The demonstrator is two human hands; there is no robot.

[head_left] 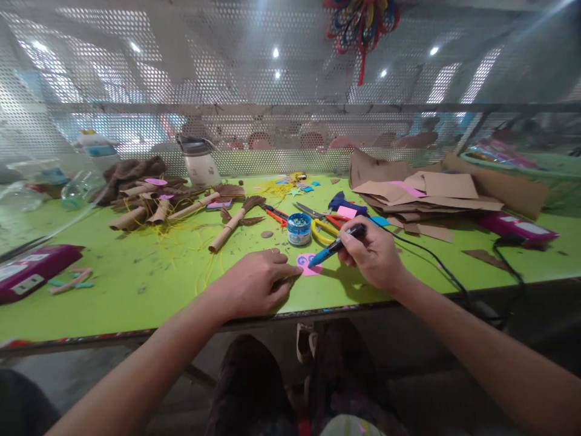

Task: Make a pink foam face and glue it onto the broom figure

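My right hand [370,251] is closed around a black and blue marker pen [334,244], whose blue tip meets a small pink paper cutout [309,270]. Blue curled lines show on the cutout, which lies flat near the table's front edge. My left hand [259,282] rests on the table with its index finger stretched out to the cutout's left edge; its other fingers are loosely bent and hold nothing. Just behind the cutout stands a blue-labelled open jar [299,230]. Scissors with yellow handles [325,231] lie beside the jar.
Brown paper rolls [227,232] with fringed ends and yellow strings lie on the green table [172,303] at left. Stacked brown paper [431,194] is at the back right. A black cable [431,266] crosses on the right. Purple boxes [517,229] sit at both sides. Perforated metal [254,121] stands behind.
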